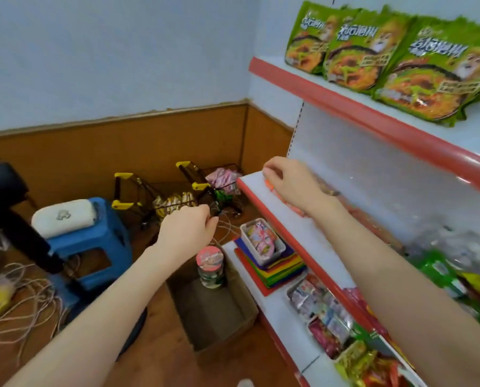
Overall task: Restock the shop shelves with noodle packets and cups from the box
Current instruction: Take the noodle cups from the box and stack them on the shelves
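Observation:
My right hand (287, 180) reaches over the left end of the white middle shelf (257, 188). Its curled fingers grip the end of an orange noodle packet (292, 207) that lies flat on the shelf, mostly hidden under my hand and wrist. My left hand (188, 229) hovers above the floor to the left of the shelf, fingers loosely curled, with nothing in it. Below it stands an open cardboard box (219, 314) holding a noodle cup (209, 261) with a pink lid. Green noodle packets (372, 60) stand in a row on the top shelf.
The lower shelf carries a white basket of sweets (261, 241) on coloured sheets, and trays of snack packets (325, 317). On the floor to the left stand a blue stool (93, 241), two small wire trolleys (155, 202), loose cords (23, 303) and a black stand (18, 219).

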`<state>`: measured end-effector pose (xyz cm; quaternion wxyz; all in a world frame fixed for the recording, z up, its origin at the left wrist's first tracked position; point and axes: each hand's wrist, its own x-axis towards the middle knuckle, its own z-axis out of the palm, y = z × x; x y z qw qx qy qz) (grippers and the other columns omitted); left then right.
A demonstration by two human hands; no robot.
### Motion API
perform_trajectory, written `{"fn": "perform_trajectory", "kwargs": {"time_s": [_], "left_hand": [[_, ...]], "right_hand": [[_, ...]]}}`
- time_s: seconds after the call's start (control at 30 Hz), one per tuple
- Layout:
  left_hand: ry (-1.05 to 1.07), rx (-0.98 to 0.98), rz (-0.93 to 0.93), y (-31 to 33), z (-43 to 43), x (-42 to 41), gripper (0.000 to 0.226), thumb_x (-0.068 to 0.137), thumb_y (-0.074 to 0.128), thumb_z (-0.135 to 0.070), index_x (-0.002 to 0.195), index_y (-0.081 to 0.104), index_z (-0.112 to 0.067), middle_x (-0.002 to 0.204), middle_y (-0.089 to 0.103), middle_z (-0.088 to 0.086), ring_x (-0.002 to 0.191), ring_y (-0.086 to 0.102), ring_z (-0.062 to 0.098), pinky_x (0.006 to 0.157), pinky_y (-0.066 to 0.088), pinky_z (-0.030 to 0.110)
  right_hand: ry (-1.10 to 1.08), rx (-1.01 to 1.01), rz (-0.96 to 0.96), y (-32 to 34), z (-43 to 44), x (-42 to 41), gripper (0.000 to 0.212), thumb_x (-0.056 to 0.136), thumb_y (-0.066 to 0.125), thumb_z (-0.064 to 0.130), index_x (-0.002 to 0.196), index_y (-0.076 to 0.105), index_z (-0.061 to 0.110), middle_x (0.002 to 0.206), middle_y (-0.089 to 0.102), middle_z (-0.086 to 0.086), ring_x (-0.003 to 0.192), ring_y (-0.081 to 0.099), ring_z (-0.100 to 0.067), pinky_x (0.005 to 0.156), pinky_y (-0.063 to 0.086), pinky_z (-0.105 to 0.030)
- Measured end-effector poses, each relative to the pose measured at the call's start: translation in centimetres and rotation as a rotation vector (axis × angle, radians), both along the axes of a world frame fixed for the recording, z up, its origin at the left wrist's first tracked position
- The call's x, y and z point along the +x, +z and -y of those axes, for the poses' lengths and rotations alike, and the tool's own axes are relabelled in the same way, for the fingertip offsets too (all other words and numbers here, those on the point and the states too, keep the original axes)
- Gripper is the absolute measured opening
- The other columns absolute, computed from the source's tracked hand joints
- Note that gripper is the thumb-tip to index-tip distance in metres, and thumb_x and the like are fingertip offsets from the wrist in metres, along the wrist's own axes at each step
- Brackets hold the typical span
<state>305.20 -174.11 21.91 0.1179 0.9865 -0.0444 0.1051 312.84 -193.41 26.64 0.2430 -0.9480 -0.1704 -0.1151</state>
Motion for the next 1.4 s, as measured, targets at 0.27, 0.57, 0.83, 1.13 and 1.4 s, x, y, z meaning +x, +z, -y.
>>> {"fn": "perform_trajectory", "kwargs": {"time_s": [0.27, 0.57, 0.83, 1.13, 1.4], "left_hand": [[0.134, -0.057, -0.295, -11.3, -4.8, 5.0, 0.029, 0.095, 0.042, -0.035, 0.095, 0.058, -0.011, 0.093, 0.066, 0.011, 0.087, 0.063, 0.031, 0.071, 0.050, 0.036], [0.253, -0.232, -0.533, -23.2, -7.0, 13.5, 0.027, 0.097, 0.042, -0.033, 0.093, 0.057, -0.011, 0.083, 0.064, 0.007, 0.077, 0.064, 0.027, 0.066, 0.052, 0.035], [0.265, -0.258, -0.622, -37.8, -9.6, 19.4, 0.026, 0.097, 0.040, -0.031, 0.084, 0.053, -0.013, 0.074, 0.057, 0.005, 0.073, 0.062, 0.031, 0.061, 0.048, 0.034], [0.223, -0.248, -0.655, -55.6, -11.8, 23.4, 0.030, 0.098, 0.039, -0.031, 0.094, 0.058, -0.007, 0.076, 0.060, 0.008, 0.072, 0.063, 0.029, 0.060, 0.049, 0.035], [0.192, -0.293, -0.630, -63.9, -12.7, 25.1, 0.031, 0.098, 0.039, -0.029, 0.096, 0.058, -0.005, 0.083, 0.064, 0.017, 0.074, 0.064, 0.034, 0.069, 0.055, 0.047]], "right_hand": [[-0.075, 0.004, -0.333, -13.4, -2.8, 6.0, 0.024, 0.093, 0.048, 0.024, 0.106, 0.064, 0.011, 0.101, 0.068, -0.011, 0.096, 0.061, -0.030, 0.082, 0.050, -0.038], [-0.172, 0.045, -0.651, -27.8, -4.6, 14.0, 0.031, 0.094, 0.049, 0.020, 0.109, 0.061, -0.004, 0.104, 0.066, -0.024, 0.100, 0.060, -0.036, 0.085, 0.048, -0.042], [-0.314, 0.089, -0.889, -44.4, -6.5, 17.5, 0.033, 0.094, 0.049, 0.021, 0.115, 0.057, -0.004, 0.111, 0.063, -0.025, 0.105, 0.059, -0.040, 0.091, 0.048, -0.052], [-0.492, 0.058, -0.968, -63.7, -9.2, 20.3, 0.042, 0.098, 0.038, 0.030, 0.096, 0.062, -0.004, 0.100, 0.067, -0.024, 0.096, 0.062, -0.034, 0.074, 0.040, -0.029], [-0.670, 0.279, -0.962, -71.7, -12.7, 23.0, 0.053, 0.098, 0.027, 0.044, 0.130, 0.038, 0.004, 0.125, 0.054, -0.016, 0.113, 0.055, -0.033, 0.089, 0.044, -0.034]]}}
